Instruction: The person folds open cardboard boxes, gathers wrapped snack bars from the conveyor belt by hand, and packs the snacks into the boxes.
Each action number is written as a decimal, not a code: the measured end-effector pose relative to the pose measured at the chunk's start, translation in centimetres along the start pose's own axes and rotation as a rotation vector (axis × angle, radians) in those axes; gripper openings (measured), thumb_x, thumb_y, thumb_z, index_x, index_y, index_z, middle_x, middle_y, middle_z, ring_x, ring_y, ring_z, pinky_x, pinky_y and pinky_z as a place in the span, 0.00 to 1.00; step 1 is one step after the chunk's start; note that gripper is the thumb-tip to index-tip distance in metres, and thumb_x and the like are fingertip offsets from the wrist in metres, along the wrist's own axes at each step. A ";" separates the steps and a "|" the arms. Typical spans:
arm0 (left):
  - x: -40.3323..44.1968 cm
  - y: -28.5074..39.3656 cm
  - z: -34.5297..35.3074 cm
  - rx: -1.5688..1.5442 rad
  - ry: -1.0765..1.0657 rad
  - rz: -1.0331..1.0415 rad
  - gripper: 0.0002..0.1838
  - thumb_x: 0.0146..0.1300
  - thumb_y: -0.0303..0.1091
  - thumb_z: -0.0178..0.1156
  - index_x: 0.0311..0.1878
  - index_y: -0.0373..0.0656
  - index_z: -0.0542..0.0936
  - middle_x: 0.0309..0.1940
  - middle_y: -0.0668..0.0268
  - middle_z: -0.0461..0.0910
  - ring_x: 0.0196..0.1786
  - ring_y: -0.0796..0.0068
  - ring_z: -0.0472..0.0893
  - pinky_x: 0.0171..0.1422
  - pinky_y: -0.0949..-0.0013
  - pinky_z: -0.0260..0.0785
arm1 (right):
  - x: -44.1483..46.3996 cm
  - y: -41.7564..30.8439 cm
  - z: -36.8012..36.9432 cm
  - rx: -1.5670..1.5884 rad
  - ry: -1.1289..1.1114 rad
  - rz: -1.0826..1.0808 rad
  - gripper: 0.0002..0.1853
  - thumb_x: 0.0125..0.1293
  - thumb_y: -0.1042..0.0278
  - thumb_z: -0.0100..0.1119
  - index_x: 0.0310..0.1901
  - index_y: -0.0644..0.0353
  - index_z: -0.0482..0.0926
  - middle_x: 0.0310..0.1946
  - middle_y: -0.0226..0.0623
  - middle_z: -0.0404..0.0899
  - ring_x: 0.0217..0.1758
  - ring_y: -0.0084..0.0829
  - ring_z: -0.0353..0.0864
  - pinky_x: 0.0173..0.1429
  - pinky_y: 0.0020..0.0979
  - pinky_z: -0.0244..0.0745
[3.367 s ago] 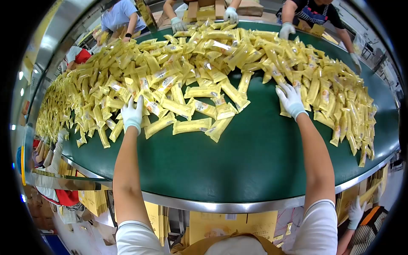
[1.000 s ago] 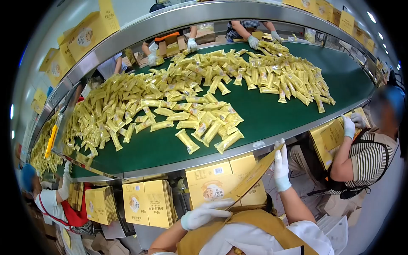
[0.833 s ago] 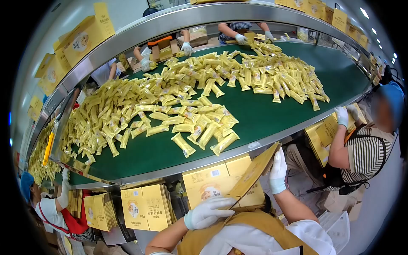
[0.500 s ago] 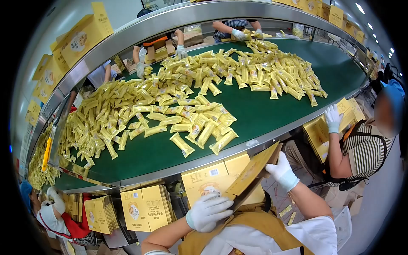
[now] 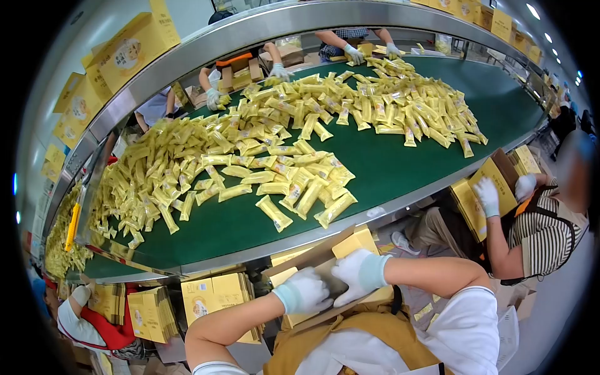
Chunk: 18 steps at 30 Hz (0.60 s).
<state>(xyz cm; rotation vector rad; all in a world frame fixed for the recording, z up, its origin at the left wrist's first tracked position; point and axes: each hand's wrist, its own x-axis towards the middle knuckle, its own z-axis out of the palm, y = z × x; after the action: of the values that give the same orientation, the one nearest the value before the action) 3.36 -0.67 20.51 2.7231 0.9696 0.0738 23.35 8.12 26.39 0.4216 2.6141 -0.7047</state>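
A yellow cardboard carton point(image 5: 357, 242) stands opened up against my body, its brown inner walls and flaps showing. My left hand point(image 5: 304, 290), in a white glove, reaches into the carton from the left with its fingers bent against the inside. From the right, my right hand point(image 5: 359, 275), also gloved, presses down inside it. The fingertips of both hands are partly hidden by the carton, and the hands are close together. Beyond the carton, many yellow wrapped snack packets point(image 5: 306, 194) lie in heaps on the green conveyor belt point(image 5: 375, 172).
A metal rail point(image 5: 250, 256) edges the belt in front of me. Stacks of flat yellow cartons point(image 5: 215, 297) stand to the left. On the right, a co-worker in a striped shirt point(image 5: 540, 228) handles a carton point(image 5: 487, 187). Other gloved workers reach over the belt's far side.
The carton has gone from a folded, tilted sheet to an opened box. My right hand has moved left and down into it, beside my left hand. The right co-worker's hand moved down onto a carton.
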 end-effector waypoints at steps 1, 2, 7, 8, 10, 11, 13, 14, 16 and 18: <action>1.3 0.9 -3.9 0.095 -0.268 -0.062 0.12 0.62 0.44 0.62 0.38 0.47 0.86 0.42 0.60 0.85 0.47 0.62 0.83 0.55 0.59 0.69 | -1.0 0.0 -1.4 0.117 -0.050 -0.028 0.38 0.59 0.32 0.64 0.49 0.67 0.80 0.45 0.54 0.83 0.50 0.51 0.85 0.54 0.43 0.80; 0.5 0.1 -2.5 0.147 0.358 0.015 0.17 0.60 0.45 0.65 0.47 0.45 0.84 0.51 0.56 0.81 0.57 0.56 0.79 0.64 0.56 0.67 | -1.7 0.4 -2.2 0.238 -0.099 -0.056 0.41 0.58 0.29 0.65 0.52 0.67 0.79 0.48 0.56 0.83 0.53 0.50 0.84 0.57 0.41 0.80; -0.1 1.5 -3.8 0.389 0.666 -0.523 0.26 0.54 0.44 0.71 0.55 0.44 0.82 0.52 0.55 0.80 0.57 0.54 0.79 0.64 0.53 0.70 | -4.2 4.7 2.7 0.781 0.279 -0.204 0.57 0.45 0.50 0.85 0.70 0.71 0.60 0.66 0.55 0.67 0.66 0.47 0.74 0.70 0.43 0.73; -0.2 1.6 -4.1 0.260 0.616 -0.552 0.26 0.55 0.44 0.71 0.56 0.43 0.82 0.51 0.56 0.81 0.54 0.54 0.81 0.61 0.55 0.73 | -4.1 4.0 3.4 0.819 0.449 -0.118 0.60 0.44 0.49 0.86 0.71 0.71 0.57 0.68 0.57 0.64 0.68 0.49 0.72 0.72 0.43 0.71; -0.5 2.0 -5.5 -0.005 0.512 -0.608 0.27 0.55 0.45 0.72 0.57 0.43 0.82 0.47 0.57 0.84 0.48 0.55 0.84 0.55 0.58 0.77 | -4.2 2.5 4.0 0.880 0.779 0.065 0.65 0.42 0.48 0.87 0.74 0.71 0.53 0.70 0.59 0.58 0.72 0.52 0.66 0.75 0.45 0.66; -0.6 1.5 -6.4 -0.023 0.516 -0.525 0.28 0.56 0.46 0.72 0.58 0.41 0.82 0.44 0.58 0.87 0.42 0.56 0.86 0.45 0.64 0.80 | -4.1 2.8 4.7 0.598 0.851 0.187 0.71 0.41 0.48 0.87 0.77 0.70 0.45 0.73 0.61 0.50 0.77 0.56 0.58 0.79 0.46 0.60; 0.1 1.5 -8.1 -0.255 0.286 -0.526 0.33 0.57 0.50 0.71 0.62 0.40 0.79 0.53 0.53 0.83 0.52 0.52 0.84 0.55 0.58 0.77 | -2.2 3.9 7.9 0.591 0.963 0.271 0.73 0.42 0.49 0.87 0.78 0.71 0.41 0.73 0.62 0.51 0.79 0.56 0.53 0.79 0.46 0.58; 0.1 1.6 -8.4 -0.368 0.166 -0.524 0.35 0.58 0.51 0.71 0.64 0.40 0.78 0.57 0.51 0.82 0.57 0.51 0.83 0.60 0.55 0.76 | -1.0 4.4 9.7 0.591 1.021 0.311 0.73 0.43 0.50 0.87 0.78 0.71 0.40 0.73 0.62 0.52 0.80 0.56 0.51 0.80 0.47 0.57; 1.1 2.3 -6.4 -0.029 0.041 -0.483 0.54 0.53 0.66 0.68 0.75 0.40 0.64 0.74 0.40 0.61 0.75 0.39 0.63 0.73 0.37 0.55 | 0.7 4.0 10.8 0.834 1.007 0.281 0.70 0.49 0.53 0.84 0.78 0.73 0.38 0.73 0.60 0.55 0.78 0.52 0.56 0.80 0.43 0.57; 2.0 3.1 -5.4 0.108 -0.111 -0.555 0.62 0.49 0.73 0.66 0.80 0.42 0.58 0.79 0.36 0.50 0.79 0.34 0.53 0.76 0.31 0.45 | 1.2 3.3 10.1 1.109 0.966 0.214 0.67 0.52 0.56 0.82 0.78 0.73 0.38 0.73 0.59 0.57 0.78 0.48 0.58 0.80 0.41 0.57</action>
<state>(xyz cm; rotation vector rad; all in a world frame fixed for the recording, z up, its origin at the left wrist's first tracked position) 6.14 -0.60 26.42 2.4100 1.6882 -0.2336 26.52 5.67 16.46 1.6495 2.5298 -2.2810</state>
